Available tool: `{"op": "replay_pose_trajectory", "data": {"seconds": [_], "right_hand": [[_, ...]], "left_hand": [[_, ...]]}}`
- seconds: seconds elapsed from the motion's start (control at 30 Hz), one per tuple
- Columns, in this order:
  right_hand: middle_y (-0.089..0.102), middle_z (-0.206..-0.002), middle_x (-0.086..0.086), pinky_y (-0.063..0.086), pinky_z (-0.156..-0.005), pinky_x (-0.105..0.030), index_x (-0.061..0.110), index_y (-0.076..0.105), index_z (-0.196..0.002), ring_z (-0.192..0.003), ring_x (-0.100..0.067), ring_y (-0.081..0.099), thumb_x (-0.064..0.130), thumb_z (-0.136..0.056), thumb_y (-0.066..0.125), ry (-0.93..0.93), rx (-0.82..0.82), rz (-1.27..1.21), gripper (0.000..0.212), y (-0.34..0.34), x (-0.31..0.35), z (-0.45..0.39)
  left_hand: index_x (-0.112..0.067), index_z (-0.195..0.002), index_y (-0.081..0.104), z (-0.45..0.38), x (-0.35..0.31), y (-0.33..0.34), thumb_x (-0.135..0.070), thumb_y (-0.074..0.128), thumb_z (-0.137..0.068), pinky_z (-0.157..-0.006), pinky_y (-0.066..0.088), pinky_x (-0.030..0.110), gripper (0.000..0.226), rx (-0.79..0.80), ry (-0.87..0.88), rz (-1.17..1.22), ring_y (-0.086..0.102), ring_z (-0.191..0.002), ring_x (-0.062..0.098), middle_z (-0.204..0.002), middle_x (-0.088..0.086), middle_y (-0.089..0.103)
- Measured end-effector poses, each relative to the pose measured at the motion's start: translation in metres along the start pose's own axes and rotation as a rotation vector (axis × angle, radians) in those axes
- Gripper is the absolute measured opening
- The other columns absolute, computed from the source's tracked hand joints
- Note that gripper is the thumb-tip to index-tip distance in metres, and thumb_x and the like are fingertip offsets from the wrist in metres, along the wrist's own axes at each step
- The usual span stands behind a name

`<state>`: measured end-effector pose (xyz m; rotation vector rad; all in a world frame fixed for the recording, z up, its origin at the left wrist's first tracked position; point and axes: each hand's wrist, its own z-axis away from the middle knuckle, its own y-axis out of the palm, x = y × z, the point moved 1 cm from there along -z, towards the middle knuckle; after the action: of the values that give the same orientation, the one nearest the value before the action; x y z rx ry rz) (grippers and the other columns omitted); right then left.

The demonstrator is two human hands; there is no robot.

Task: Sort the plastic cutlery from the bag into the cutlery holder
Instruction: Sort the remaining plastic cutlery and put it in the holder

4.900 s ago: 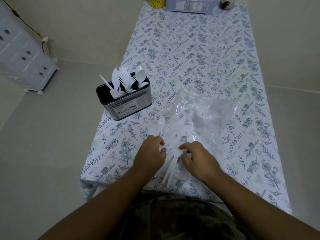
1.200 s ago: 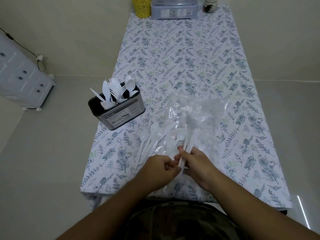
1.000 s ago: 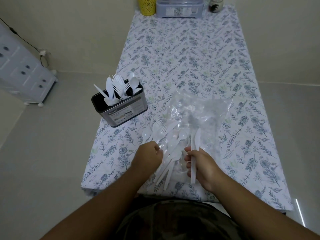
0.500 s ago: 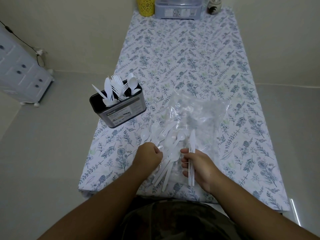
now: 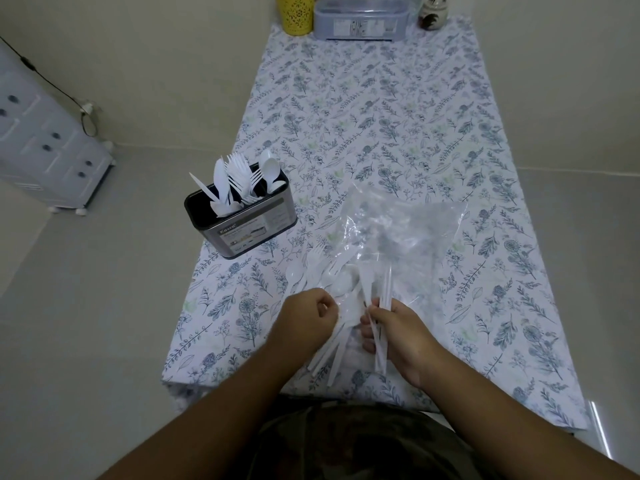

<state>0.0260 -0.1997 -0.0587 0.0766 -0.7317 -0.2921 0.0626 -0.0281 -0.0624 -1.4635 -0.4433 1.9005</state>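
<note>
Your right hand (image 5: 401,336) has its fingers (image 5: 370,320) curled around a small bunch of white plastic knives (image 5: 383,306), blades pointing away from you and handles sticking out below your palm toward the near edge of the table (image 5: 363,116), which is covered with a white cloth printed in blue-grey leaves and flowers. Your left hand (image 5: 306,323) sits just beside it with the fingers curled in tight over the loose pile of white plastic spoons and forks (image 5: 332,282); can't tell if it's actually pinching a piece or just closed on top of them. That pile spills out of the mouth of the crumpled clear plastic bag (image 5: 398,230), which lies flat in the middle of the table just beyond your hands. The dark rectangular metal cutlery holder (image 5: 242,216) with a label on its side stands at the left edge of the table, well apart from your hands, with white knives, forks and spoons standing upright in it. At the far end of the table there's a yellow perforated canister (image 5: 295,13), a grey-blue lidded plastic box (image 5: 360,17) and a small round pale jar (image 5: 433,12) in a row. A white plastic drawer unit (image 5: 45,147) stands on the floor off to the left.
</note>
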Motion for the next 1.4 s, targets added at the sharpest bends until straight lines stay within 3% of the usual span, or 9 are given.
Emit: {"op": "replay_pose_trajectory", "data": {"seconds": [0.13,0.27,0.43,0.53,0.7,0.83,1.0,1.2,1.4], "right_hand": [[0.055,-0.075,-0.008,0.038,-0.056,-0.031,0.014,0.058,-0.102,-0.059,-0.017,0.047,0.001,-0.099,0.043,0.040,-0.037,-0.087,0.020,-0.004,-0.001,0.001],[0.051,-0.070,-0.004,0.038,-0.053,-0.030,0.009,0.062,-0.113,-0.055,-0.016,0.045,0.000,-0.089,0.042,0.075,-0.037,-0.104,0.033,-0.007,-0.003,0.001],[0.047,-0.066,-0.002,0.038,-0.053,-0.030,0.008,0.064,-0.115,-0.056,-0.016,0.044,0.000,-0.087,0.046,0.071,-0.032,-0.015,0.034,-0.007,-0.001,0.002],[0.048,-0.066,-0.001,0.038,-0.052,-0.029,0.008,0.064,-0.115,-0.056,-0.015,0.044,0.002,-0.091,0.049,0.056,-0.021,0.008,0.028,-0.007,-0.001,0.002],[0.048,-0.065,0.000,0.038,-0.050,-0.029,0.011,0.064,-0.115,-0.054,-0.013,0.042,0.011,-0.100,0.052,0.053,-0.078,0.007,0.020,-0.011,-0.002,-0.003],[0.050,-0.065,-0.002,0.043,-0.050,-0.030,0.013,0.057,-0.101,-0.055,-0.017,0.048,0.019,-0.102,0.056,0.065,-0.090,-0.121,0.006,-0.011,0.001,-0.004],[0.051,-0.073,-0.010,0.044,-0.051,-0.032,0.008,0.057,-0.100,-0.053,-0.017,0.049,0.011,-0.101,0.058,-0.006,-0.015,-0.112,0.003,-0.007,0.002,-0.006],[0.056,-0.077,-0.005,0.045,-0.056,-0.030,0.009,0.062,-0.099,-0.054,-0.013,0.048,0.013,-0.101,0.062,0.025,0.058,-0.218,0.005,0.011,0.007,-0.003],[0.062,-0.068,-0.002,0.044,-0.055,-0.027,0.009,0.062,-0.095,-0.052,-0.011,0.049,0.007,-0.098,0.063,0.063,0.135,-0.225,0.004,0.008,0.002,-0.003]], "left_hand": [[-0.009,-0.119,0.066,-0.013,0.023,-0.009,-0.021,0.059,-0.096,-0.080,0.054,0.027,0.028,-0.079,-0.038,-0.179,0.065,-0.087,0.014,-0.107,0.008,0.072],[-0.010,-0.123,0.063,-0.019,0.029,-0.004,-0.029,0.062,-0.093,-0.088,0.056,0.037,0.035,-0.072,-0.044,-0.259,0.066,-0.099,0.019,-0.111,0.005,0.069],[-0.018,-0.088,0.063,-0.022,0.023,0.000,-0.027,0.063,-0.091,-0.066,0.056,0.032,0.009,-0.073,-0.121,-0.248,0.063,-0.072,0.012,-0.082,-0.001,0.067],[-0.022,-0.075,0.057,-0.023,0.023,-0.001,-0.026,0.067,-0.088,-0.052,0.041,0.020,0.017,-0.066,-0.198,-0.164,0.056,-0.064,0.003,-0.071,-0.006,0.062],[-0.016,-0.081,0.065,-0.018,0.027,-0.007,-0.032,0.074,-0.086,-0.057,0.043,0.020,0.018,-0.074,-0.247,0.000,0.061,-0.069,0.006,-0.074,-0.006,0.065],[-0.014,-0.090,0.068,-0.010,0.030,-0.008,-0.033,0.071,-0.090,-0.066,0.050,0.026,0.019,-0.039,-0.260,0.101,0.061,-0.072,0.009,-0.077,-0.005,0.064],[-0.017,-0.096,0.069,0.004,0.013,-0.002,-0.036,0.065,-0.094,-0.059,0.044,0.023,0.020,0.115,-0.293,0.333,0.057,-0.066,0.008,-0.078,-0.004,0.064],[-0.021,-0.092,0.068,0.016,0.004,0.004,-0.038,0.063,-0.096,-0.044,0.035,0.019,0.019,0.383,-0.283,0.422,0.043,-0.045,0.005,-0.059,-0.009,0.053],[-0.014,-0.096,0.068,0.021,0.011,0.004,-0.034,0.062,-0.097,-0.043,0.031,0.020,0.021,0.405,-0.306,0.496,0.039,-0.042,0.005,-0.052,-0.010,0.050]]}}
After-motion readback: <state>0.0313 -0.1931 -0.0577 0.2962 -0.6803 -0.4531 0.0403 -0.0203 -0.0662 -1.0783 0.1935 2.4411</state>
